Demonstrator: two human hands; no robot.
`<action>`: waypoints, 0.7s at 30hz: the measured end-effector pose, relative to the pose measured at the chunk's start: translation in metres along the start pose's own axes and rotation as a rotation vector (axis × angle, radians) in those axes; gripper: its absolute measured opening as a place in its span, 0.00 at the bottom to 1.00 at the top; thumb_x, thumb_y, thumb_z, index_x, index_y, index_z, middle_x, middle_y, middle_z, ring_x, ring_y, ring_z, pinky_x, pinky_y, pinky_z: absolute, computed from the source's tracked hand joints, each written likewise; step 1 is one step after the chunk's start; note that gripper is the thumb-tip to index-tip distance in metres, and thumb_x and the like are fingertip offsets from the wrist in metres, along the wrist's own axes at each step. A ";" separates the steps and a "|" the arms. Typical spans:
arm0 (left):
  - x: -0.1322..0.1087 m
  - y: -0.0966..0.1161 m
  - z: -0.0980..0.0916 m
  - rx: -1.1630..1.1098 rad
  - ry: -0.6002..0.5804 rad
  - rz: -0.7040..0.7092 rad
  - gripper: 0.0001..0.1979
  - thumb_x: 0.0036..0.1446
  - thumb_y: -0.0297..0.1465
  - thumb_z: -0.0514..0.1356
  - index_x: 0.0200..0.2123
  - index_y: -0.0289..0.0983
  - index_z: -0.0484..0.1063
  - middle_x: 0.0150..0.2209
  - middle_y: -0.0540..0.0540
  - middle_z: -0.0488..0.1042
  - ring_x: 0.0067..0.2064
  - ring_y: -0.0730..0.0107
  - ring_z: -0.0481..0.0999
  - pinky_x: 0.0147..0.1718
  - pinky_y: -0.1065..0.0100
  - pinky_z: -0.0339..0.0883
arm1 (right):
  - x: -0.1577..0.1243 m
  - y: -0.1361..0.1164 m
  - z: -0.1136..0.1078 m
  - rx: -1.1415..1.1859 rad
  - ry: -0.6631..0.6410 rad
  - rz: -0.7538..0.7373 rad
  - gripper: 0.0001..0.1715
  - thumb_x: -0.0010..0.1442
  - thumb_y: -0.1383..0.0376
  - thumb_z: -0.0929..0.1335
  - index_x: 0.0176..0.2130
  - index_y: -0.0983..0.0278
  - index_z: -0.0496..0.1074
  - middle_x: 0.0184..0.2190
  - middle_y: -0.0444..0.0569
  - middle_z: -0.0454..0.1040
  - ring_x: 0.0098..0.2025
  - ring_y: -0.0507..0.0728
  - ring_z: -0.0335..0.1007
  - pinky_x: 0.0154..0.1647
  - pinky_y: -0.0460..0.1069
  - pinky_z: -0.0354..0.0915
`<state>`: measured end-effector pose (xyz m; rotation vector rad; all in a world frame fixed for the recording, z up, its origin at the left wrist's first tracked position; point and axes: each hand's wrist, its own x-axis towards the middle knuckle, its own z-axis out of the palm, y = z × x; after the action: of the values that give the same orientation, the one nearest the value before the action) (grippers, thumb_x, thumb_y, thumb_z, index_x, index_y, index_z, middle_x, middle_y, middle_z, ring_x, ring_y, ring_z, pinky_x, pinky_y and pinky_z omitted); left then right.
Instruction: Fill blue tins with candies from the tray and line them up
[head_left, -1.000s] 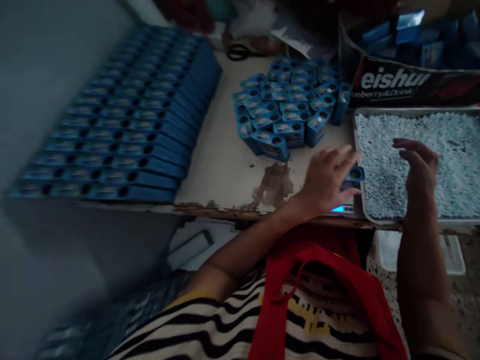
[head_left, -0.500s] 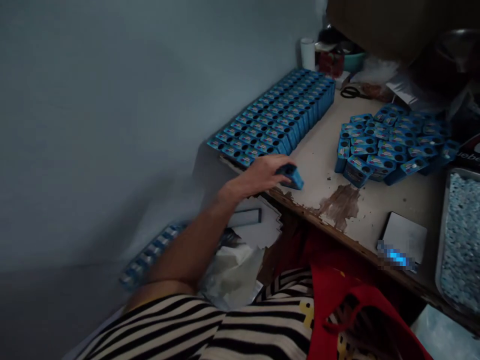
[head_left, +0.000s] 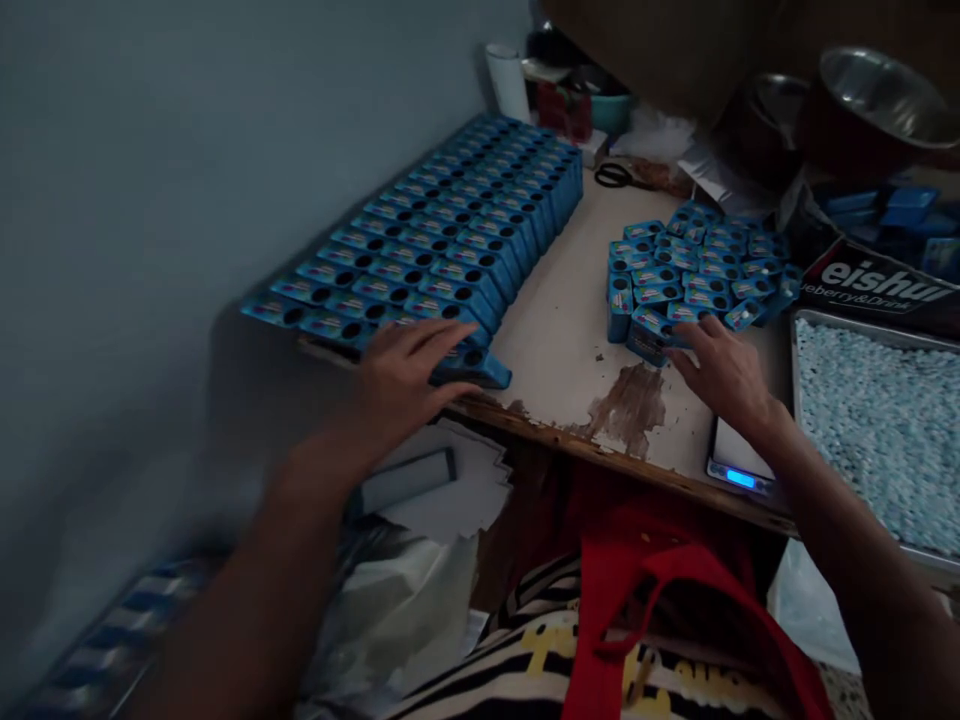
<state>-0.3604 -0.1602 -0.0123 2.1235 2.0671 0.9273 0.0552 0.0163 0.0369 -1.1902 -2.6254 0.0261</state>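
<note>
Dim light and some blur soften the picture. My left hand [head_left: 409, 365] is at the front end of the long block of blue boxes [head_left: 420, 240], its thumb and fingers apart. A blue box [head_left: 484, 368] with a dark round spot on top stands between them, at the table edge. My right hand [head_left: 724, 375] reaches to the front of a looser cluster of blue boxes [head_left: 705, 255]. Its thumb and fingers are parted beside the front box [head_left: 649, 335]; whether they touch it is unclear.
A metal tray of pale blue pellets [head_left: 877, 420] lies at the right, with a lit scale [head_left: 739, 465] beside it. Behind are a printed carton [head_left: 885, 275], a metal bowl [head_left: 877, 90], scissors [head_left: 615, 176] and a white cylinder [head_left: 508, 85]. A wall borders the left.
My left hand has brought its blue box leftward to the end of the block and loosened its fingers. My right hand has come into view at the loose cluster. The view has shifted right.
</note>
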 end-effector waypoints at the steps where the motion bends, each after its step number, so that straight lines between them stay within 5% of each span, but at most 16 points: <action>1: -0.003 0.004 -0.004 0.042 0.024 0.021 0.35 0.58 0.31 0.79 0.68 0.51 0.81 0.71 0.45 0.81 0.72 0.38 0.78 0.78 0.37 0.63 | 0.008 -0.006 0.007 -0.057 -0.041 0.019 0.17 0.79 0.55 0.69 0.53 0.58 0.86 0.50 0.63 0.83 0.46 0.71 0.82 0.39 0.59 0.69; 5: -0.011 0.019 -0.017 0.154 0.192 -0.002 0.25 0.64 0.33 0.77 0.63 0.51 0.83 0.69 0.44 0.83 0.71 0.38 0.80 0.80 0.33 0.58 | 0.015 -0.008 0.025 -0.130 -0.052 0.086 0.17 0.80 0.56 0.68 0.48 0.58 0.86 0.51 0.63 0.81 0.37 0.66 0.80 0.29 0.56 0.59; 10: 0.002 0.019 -0.022 0.153 0.326 -0.111 0.15 0.67 0.38 0.74 0.55 0.49 0.86 0.59 0.46 0.88 0.65 0.43 0.83 0.76 0.36 0.64 | -0.025 0.031 0.010 0.096 0.120 0.036 0.17 0.79 0.53 0.67 0.44 0.55 0.84 0.45 0.59 0.79 0.40 0.70 0.81 0.34 0.60 0.70; 14: 0.034 0.007 -0.009 0.008 0.131 -0.022 0.11 0.64 0.39 0.75 0.50 0.49 0.87 0.58 0.49 0.89 0.64 0.46 0.84 0.78 0.38 0.63 | -0.084 0.066 -0.029 0.214 0.127 0.008 0.11 0.76 0.53 0.71 0.45 0.51 0.84 0.46 0.57 0.81 0.41 0.71 0.83 0.36 0.63 0.75; 19: 0.054 -0.021 0.015 -0.013 -0.143 -0.046 0.16 0.62 0.53 0.73 0.38 0.47 0.86 0.50 0.50 0.91 0.70 0.39 0.79 0.83 0.25 0.35 | -0.145 0.076 -0.060 0.268 0.129 0.153 0.07 0.74 0.56 0.74 0.43 0.53 0.84 0.44 0.56 0.82 0.42 0.68 0.84 0.40 0.62 0.78; 21: 0.053 -0.031 0.018 0.002 -0.215 -0.028 0.20 0.62 0.56 0.69 0.32 0.47 0.84 0.46 0.46 0.90 0.72 0.31 0.77 0.80 0.21 0.42 | -0.159 0.076 -0.060 0.264 0.140 0.209 0.07 0.74 0.57 0.74 0.43 0.54 0.84 0.46 0.56 0.82 0.44 0.68 0.84 0.44 0.62 0.80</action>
<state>-0.3837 -0.1014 -0.0195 2.0856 1.9874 0.6606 0.2263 -0.0562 0.0494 -1.3126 -2.2839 0.3065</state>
